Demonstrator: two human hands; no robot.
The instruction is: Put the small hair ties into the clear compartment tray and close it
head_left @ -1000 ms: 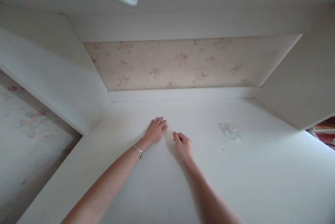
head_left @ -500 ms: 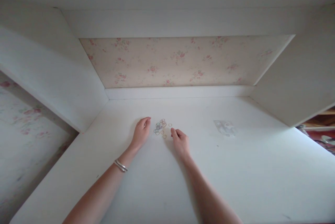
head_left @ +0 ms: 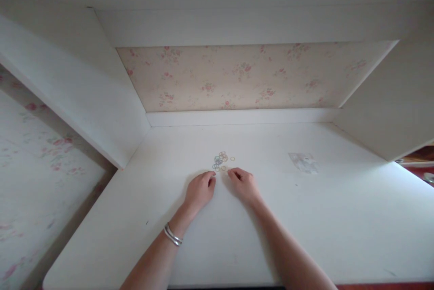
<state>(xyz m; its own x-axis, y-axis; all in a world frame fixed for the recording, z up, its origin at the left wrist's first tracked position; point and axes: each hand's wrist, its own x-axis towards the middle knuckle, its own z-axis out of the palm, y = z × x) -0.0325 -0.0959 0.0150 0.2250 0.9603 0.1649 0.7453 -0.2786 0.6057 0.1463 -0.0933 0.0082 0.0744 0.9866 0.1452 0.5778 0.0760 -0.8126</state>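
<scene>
White table (head_left: 339,231) before floral wallpaper (head_left: 217,68): small coloured rings (head_left: 219,161) lie clustered just beyond my left hand (head_left: 199,190) and right hand (head_left: 244,184), both loosely curled (whether either grips anything, I cannot tell); light fingertip pinches would best suit such thin pieces.

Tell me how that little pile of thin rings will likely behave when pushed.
The pile of rings would probably spread apart rather than shift as one, since its loops look loosely overlapped. Each ring is likely light, being only a thin outline. They'd probably slide rather than roll, as they appear to lie flat on the white tabletop.
</scene>
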